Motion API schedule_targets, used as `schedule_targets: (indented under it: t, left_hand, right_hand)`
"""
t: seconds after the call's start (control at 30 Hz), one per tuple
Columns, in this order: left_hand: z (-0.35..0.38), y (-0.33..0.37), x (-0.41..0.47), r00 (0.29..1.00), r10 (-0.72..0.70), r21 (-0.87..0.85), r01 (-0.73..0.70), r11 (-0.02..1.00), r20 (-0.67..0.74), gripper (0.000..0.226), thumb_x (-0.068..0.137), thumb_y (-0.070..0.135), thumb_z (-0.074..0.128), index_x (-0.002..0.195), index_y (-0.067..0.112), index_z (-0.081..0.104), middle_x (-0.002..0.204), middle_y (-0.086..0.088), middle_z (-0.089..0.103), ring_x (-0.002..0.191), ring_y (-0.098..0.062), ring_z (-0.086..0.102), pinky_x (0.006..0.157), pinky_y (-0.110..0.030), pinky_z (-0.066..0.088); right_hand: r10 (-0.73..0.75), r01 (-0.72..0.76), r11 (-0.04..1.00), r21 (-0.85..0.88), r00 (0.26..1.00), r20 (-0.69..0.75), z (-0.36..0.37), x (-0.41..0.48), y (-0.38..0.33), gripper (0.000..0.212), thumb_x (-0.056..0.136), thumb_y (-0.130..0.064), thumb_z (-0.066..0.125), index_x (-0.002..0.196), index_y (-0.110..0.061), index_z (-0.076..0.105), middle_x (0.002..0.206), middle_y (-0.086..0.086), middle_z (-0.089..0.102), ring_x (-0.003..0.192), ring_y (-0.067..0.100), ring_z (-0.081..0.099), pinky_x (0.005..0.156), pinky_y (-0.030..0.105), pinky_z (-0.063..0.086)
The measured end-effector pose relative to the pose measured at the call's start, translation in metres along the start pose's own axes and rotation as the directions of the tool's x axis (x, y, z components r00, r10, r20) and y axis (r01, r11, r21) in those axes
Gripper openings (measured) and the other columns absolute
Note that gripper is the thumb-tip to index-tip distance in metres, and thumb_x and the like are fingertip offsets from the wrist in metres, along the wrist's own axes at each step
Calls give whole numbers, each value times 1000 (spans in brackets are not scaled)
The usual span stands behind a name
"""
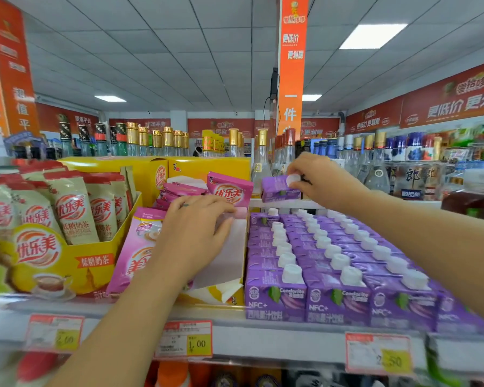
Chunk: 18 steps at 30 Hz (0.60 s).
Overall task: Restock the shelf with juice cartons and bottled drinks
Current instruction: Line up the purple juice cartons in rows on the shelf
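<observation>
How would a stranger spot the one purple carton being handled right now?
Find the tall orange banner hanging from the ceiling; under it, the shelf carries a block of purple juice cartons. The raised carton sits above the rest at the block's back-left, and only its white cap is pinched by the right hand.

- The fingertips of the right hand (319, 180) are covering part of the white screw cap on the raised purple juice carton (277, 188).
- The left hand (199, 227) is hiding the upper edge of the white cardboard display wall (227, 263) and may be pressing on it.
- The digits on the red-and-yellow paper price tag (379, 354) are smearing beyond reading.
- The dark brown plastic bottle (475, 199) is running off the right edge.
- The orange packages (173, 372) below are being cropped at the bottom edge.
</observation>
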<state>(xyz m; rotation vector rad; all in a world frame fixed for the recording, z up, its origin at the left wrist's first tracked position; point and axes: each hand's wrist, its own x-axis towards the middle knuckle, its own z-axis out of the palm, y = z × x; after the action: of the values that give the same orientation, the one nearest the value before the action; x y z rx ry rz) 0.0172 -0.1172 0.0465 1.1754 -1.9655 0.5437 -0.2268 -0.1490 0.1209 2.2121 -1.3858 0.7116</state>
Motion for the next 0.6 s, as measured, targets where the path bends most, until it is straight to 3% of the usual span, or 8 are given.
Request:
schedule_targets:
  t: [0.1, 0.2, 0.27, 0.33, 0.4, 0.5, 0.6]
  left_hand:
    - [-5, 23, 0, 999, -42, -110, 43, 993, 14, 34, 92, 36, 48, 121, 26, 63, 124, 7, 60, 119, -18, 52, 99, -34, 28]
    - [-10, 62, -2, 999, -45, -301, 35, 953, -26, 48, 94, 39, 51, 139, 24, 46, 136, 2, 50, 126, -18, 45, 105, -37, 35]
    - [-12, 85, -7, 997, -55, -414, 31, 910, -46, 54, 94, 36, 56, 143, 25, 38, 136, 8, 44, 126, -8, 37, 103, -23, 30]
    - [-14, 101, -14, 995, -38, -490, -14, 872, -95, 49, 93, 31, 59, 139, 23, 42, 126, 15, 43, 119, -2, 38, 94, -7, 25]
    - [-18, 111, -22, 991, -25, -538, -52, 841, -134, 41, 91, 27, 62, 130, 21, 49, 117, 16, 45, 108, 4, 42, 88, 1, 25]
    - [-26, 126, -37, 992, -26, -598, -56, 800, -127, 33, 87, 32, 62, 118, 31, 51, 107, 21, 48, 100, 14, 44, 85, -1, 30]
    - [-35, 146, -59, 994, -83, -698, 10, 716, -71, 29, 83, 38, 61, 109, 41, 49, 112, 13, 57, 102, 5, 53, 85, -5, 37]
  right_hand:
    - [-64, 69, 997, 36, 990, -127, -21, -32, -6, 23, 93, -16, 59, 114, -9, 61, 101, -5, 48, 95, 18, 54, 81, 24, 38]
    - [-102, 143, 979, 146, 961, -257, -34, -68, -20, 20, 89, -13, 64, 108, -8, 64, 96, -7, 50, 89, 16, 55, 84, 35, 50]
    - [-98, 172, 963, 208, 941, -323, -40, -91, -29, 19, 88, -10, 66, 107, -8, 64, 95, -5, 53, 88, 16, 56, 84, 36, 53]
    - [-65, 167, 952, 255, 929, -364, -44, -112, -35, 19, 87, -9, 68, 106, -9, 65, 95, -3, 56, 88, 12, 56, 83, 29, 52]
    - [0, 141, 931, 337, 922, -386, -47, -131, -40, 19, 86, -9, 68, 105, -10, 66, 95, -3, 57, 89, 8, 56, 84, 23, 50]
    - [171, 79, 792, 605, 923, -344, -53, -158, -48, 22, 87, -7, 66, 106, -19, 65, 99, -11, 60, 93, 5, 61, 84, 16, 51]
    - [283, 37, 607, 794, 924, -259, -57, -187, -55, 24, 86, -12, 67, 104, -27, 63, 105, -7, 65, 99, 5, 64, 84, 16, 51]
